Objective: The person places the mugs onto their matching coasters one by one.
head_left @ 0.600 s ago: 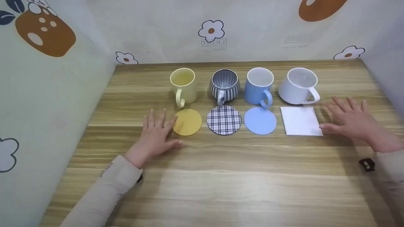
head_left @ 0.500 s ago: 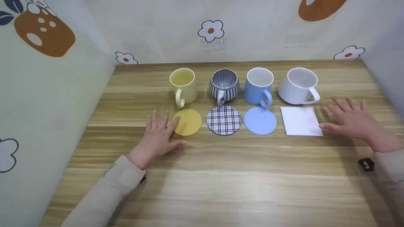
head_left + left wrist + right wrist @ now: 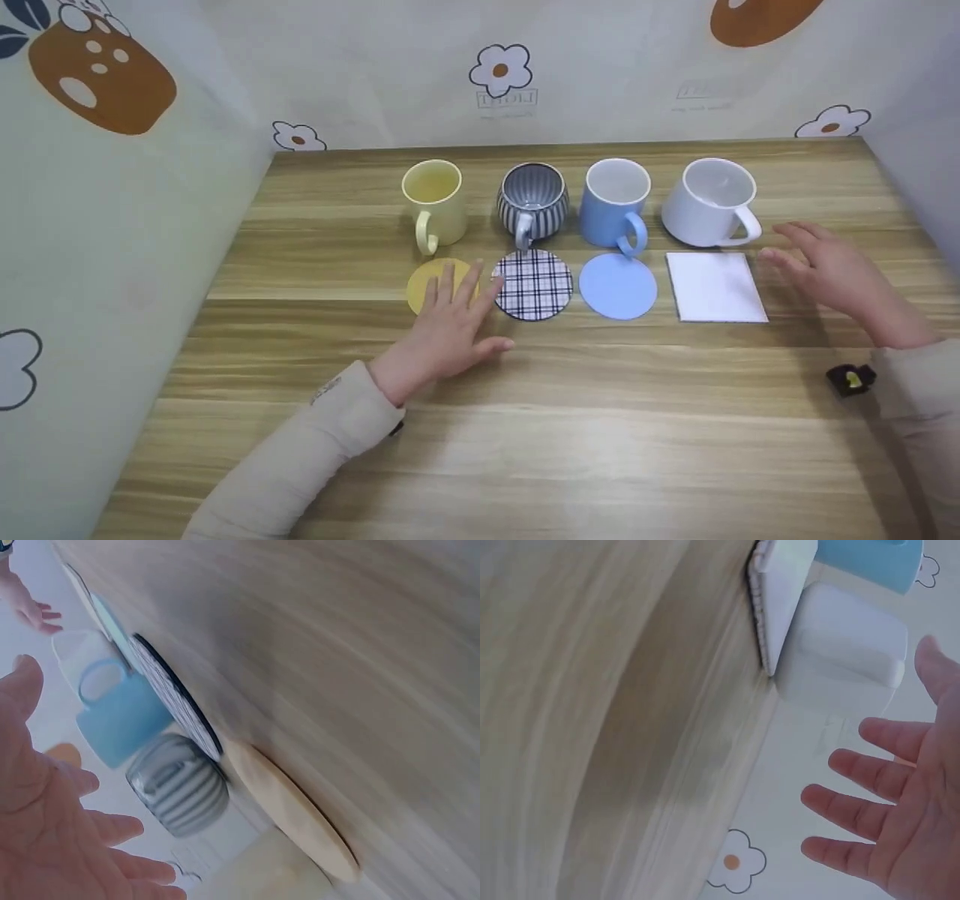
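With fingers spread, my left hand (image 3: 446, 334) hovers over the near part of the round yellow coaster (image 3: 427, 271), its index fingertip by the edge of the round plaid coaster (image 3: 536, 289). My right hand (image 3: 832, 274) is raised to the right of the white mug (image 3: 705, 210) and the square white coaster (image 3: 716, 289), holding nothing. In the right wrist view its fingers (image 3: 855, 810) are extended, apart from the mug. Behind the round coasters stand a yellow mug (image 3: 442, 214), a grey striped mug (image 3: 534, 214) and a blue mug (image 3: 609, 217).
A round blue coaster (image 3: 618, 287) lies between the plaid and white ones. All sit on a wood-grain table (image 3: 562, 450). A patterned wall (image 3: 390, 75) closes off the back, and side walls rise left and right. The mug handles point toward the front.
My left hand has moved right, from the yellow coaster's left edge to over it. My right hand has shifted slightly left and turned, its fingers now closer together. Mugs and coasters stay put.
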Available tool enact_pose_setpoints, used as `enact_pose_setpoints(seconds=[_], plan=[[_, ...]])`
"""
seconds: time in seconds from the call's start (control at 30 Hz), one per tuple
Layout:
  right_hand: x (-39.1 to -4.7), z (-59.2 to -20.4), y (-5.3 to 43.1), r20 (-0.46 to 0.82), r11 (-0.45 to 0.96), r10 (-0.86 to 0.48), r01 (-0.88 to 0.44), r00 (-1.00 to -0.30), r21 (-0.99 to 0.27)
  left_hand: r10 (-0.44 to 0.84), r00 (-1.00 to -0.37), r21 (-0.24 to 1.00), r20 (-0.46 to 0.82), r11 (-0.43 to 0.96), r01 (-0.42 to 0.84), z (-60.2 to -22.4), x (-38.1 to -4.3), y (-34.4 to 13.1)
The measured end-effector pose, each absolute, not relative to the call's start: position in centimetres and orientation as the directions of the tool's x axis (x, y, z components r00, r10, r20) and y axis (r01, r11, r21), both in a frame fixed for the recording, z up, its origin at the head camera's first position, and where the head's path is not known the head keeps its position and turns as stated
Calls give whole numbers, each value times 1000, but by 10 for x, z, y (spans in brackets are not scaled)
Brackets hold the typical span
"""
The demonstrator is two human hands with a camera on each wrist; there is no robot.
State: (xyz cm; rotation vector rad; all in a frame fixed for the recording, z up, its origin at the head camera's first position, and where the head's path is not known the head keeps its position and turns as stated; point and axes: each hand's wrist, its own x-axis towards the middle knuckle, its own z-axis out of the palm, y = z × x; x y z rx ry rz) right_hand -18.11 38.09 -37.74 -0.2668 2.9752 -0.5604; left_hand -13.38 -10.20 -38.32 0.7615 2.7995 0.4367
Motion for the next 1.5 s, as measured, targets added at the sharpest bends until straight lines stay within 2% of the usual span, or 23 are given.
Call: enact_pose_setpoints(seconds=[0.33, 0.5, 0.77, 0.93, 1.13, 1.3, 1.5], plan=[[-188, -371, 373, -155, 801, -19, 78, -988, -594, 614, -765, 292, -193, 780, 553, -382, -140, -44], [-193, -371, 368, -192, 695, 24, 154, -981, -702, 657, -721, 309, -220, 748, 587, -380, -141, -17], [-200, -374, 359, -238, 455, 58, 238, -970, -858, 716, -662, 253, -223, 698, 670, -380, -141, 21], [-203, -377, 358, -278, 213, 52, 283, -959, -935, 733, -644, 176, -220, 679, 713, -381, -141, 40], [-205, -383, 355, -299, -52, -26, 300, -954, -952, 741, -625, 118, -246, 663, 739, -385, -143, 64], [-211, -384, 351, -342, -160, -58, 346, -938, -924, 734, -607, 109, -304, 660, 744, -388, -146, 78], [-216, -387, 346, -331, -211, -109, 347, -937, -914, 711, -598, 54, -370, 659, 750, -391, -149, 93]])
